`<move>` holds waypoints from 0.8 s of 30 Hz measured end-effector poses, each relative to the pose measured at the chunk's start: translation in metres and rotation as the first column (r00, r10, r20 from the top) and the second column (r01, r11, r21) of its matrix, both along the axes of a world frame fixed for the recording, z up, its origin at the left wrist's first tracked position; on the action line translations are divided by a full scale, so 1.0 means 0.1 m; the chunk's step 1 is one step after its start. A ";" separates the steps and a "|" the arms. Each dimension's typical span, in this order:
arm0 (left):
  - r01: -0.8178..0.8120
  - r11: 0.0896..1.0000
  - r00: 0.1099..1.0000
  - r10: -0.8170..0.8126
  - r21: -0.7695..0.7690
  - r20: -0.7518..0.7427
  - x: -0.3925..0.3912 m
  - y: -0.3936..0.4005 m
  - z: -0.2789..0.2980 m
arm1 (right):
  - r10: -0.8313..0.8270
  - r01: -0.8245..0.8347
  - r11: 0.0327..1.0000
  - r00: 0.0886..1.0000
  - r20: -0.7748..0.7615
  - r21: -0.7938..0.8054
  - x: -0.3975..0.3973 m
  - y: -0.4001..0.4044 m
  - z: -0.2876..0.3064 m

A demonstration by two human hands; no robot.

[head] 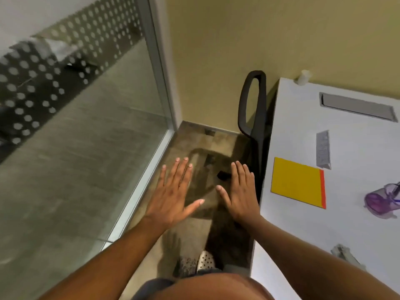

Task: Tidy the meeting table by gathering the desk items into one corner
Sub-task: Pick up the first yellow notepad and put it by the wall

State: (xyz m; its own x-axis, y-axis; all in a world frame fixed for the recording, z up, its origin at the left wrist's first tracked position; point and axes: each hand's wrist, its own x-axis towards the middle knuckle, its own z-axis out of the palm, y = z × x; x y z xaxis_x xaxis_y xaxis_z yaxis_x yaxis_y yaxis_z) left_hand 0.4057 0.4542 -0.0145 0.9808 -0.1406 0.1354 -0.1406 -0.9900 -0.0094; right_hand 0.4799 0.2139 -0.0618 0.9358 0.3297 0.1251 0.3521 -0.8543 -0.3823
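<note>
Task looks barely started, judging by the layout. Both hands are off the bench (303, 234), held out flat over the floor (194, 213) to its left: left hand (173, 191) and right hand (242, 195) side by side but apart, fingers straight and spread, holding nothing, touching nothing.

Desk items lie scattered, not gathered:
- yellow pad (297, 182) with a red edge, near the bench's left edge, mid-depth
- grey block (323, 149) just beyond the pad, apart from it
- purple cup (382, 200) on its side, right of the pad, well apart
- clear tool (346, 254) near side; could be a stapler or tape dispenser, too blurred to call
- white bottle (304, 76) at the far left corner

All items are well apart from each other. No corner holds more than one item, so every gather move is left, as far as I can judge. The far left corner, with the bottle, is a plausible target.

Hard to read:
- bench runs off the right edge of the view; more items may sit there
- cup is cut off at the right edge; something thin sticks out of it, unclear what
- grey hatch (357, 107) set in the bench top, far side, likely a cable port, not an item
- chair (253, 105) tucked against the bench's left edge, mostly hidden
- person's arm covers part of the near bench
</note>
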 end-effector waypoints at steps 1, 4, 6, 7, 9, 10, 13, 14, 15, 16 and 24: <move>0.030 0.999 1.000 -0.030 -0.023 -0.007 0.17 -0.02 0.02 | -0.033 0.033 0.999 0.999 0.003 -0.003 0.11 -0.03 0.03; 0.192 0.977 0.980 -0.195 -0.092 -0.031 0.63 -0.12 -0.01 | -0.163 0.163 0.987 0.987 -0.011 0.013 0.38 -0.14 0.04; 0.299 0.945 0.950 -0.308 -0.135 -0.050 0.93 -0.23 -0.05 | -0.244 0.245 0.970 0.969 -0.034 0.003 0.48 -0.22 0.00; 0.342 0.927 0.934 -0.353 -0.156 -0.049 1.08 -0.30 -0.08 | -0.287 0.287 0.958 0.957 -0.044 -0.009 0.50 -0.26 -0.02; 0.430 0.882 0.895 -0.445 -0.191 -0.037 1.38 -0.45 -0.15 | -0.366 0.365 0.931 0.928 -0.069 -0.029 0.55 -0.35 -0.09; 0.480 0.853 0.867 -0.497 -0.203 -0.034 1.54 -0.52 -0.18 | -0.401 0.399 0.916 0.913 -0.075 -0.039 0.59 -0.40 -0.11; 0.631 0.735 0.752 -0.658 -0.247 -0.037 1.95 -0.77 -0.22 | -0.513 0.506 0.858 0.853 -0.095 -0.086 0.65 -0.53 -0.10; 0.672 0.688 0.705 -0.707 -0.272 -0.047 2.06 -0.85 -0.21 | -0.559 0.552 0.829 0.823 -0.102 -0.091 0.64 -0.57 -0.08; 0.701 0.649 0.664 -0.745 -0.297 -0.060 2.17 -0.93 -0.19 | -0.607 0.601 0.795 0.788 -0.102 -0.086 0.64 -0.59 -0.05; 0.715 0.621 0.633 -0.770 -0.322 -0.081 2.26 -1.01 -0.17 | -0.652 0.648 0.758 0.752 -0.098 -0.073 0.63 -0.61 -0.02; 0.526 0.715 0.516 -0.699 -0.461 -0.495 1.87 -1.67 -0.02 | -0.881 0.907 0.416 0.421 -0.216 0.070 0.55 -0.61 -0.04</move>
State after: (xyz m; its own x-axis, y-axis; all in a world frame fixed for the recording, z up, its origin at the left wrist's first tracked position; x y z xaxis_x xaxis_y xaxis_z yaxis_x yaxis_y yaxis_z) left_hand 0.5924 0.2875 -0.0164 0.5239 -0.7889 -0.3212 -0.5995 -0.6094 0.5190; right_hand 0.5350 0.1533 -0.0655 0.6963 -0.7155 -0.0573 -0.6372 -0.5794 -0.5083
